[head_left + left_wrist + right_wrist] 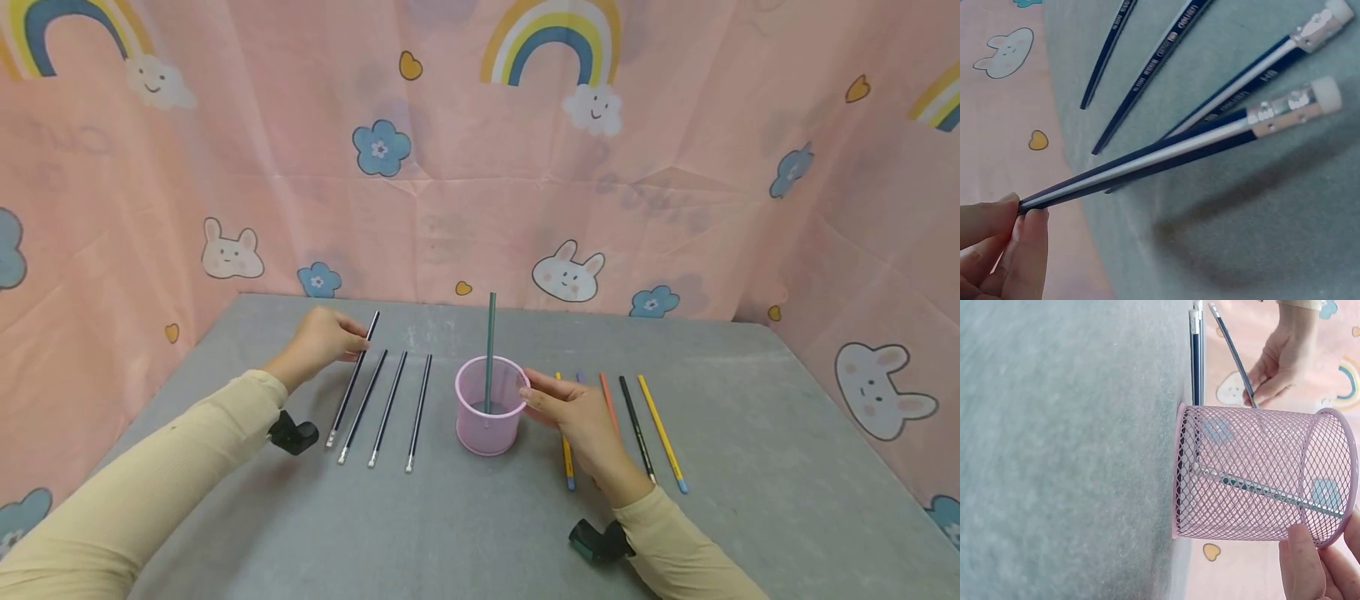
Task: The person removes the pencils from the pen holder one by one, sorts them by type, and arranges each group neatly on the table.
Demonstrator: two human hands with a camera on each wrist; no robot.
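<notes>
My left hand [321, 337] pinches a dark blue pencil with a silver stripe [351, 387] near its far end. In the left wrist view this pencil [1147, 157] hangs above the table, its white eraser end towards me and its shadow below. My right hand [588, 421] grips the rim of a pink mesh pencil cup [487, 435] with thumb and fingers. The cup stands upright on the table. Inside it a green pencil [491, 333] leans and rises above the rim; the right wrist view shows it through the mesh [1241, 434].
Three more striped pencils [420, 412] lie in a row left of the cup. To its right lie a yellow pencil [662, 433], a black pencil [636, 425], an orange-red pencil [607, 398] and others, partly behind my right hand. A pink printed cloth [450, 217] hangs behind the grey table [420, 533].
</notes>
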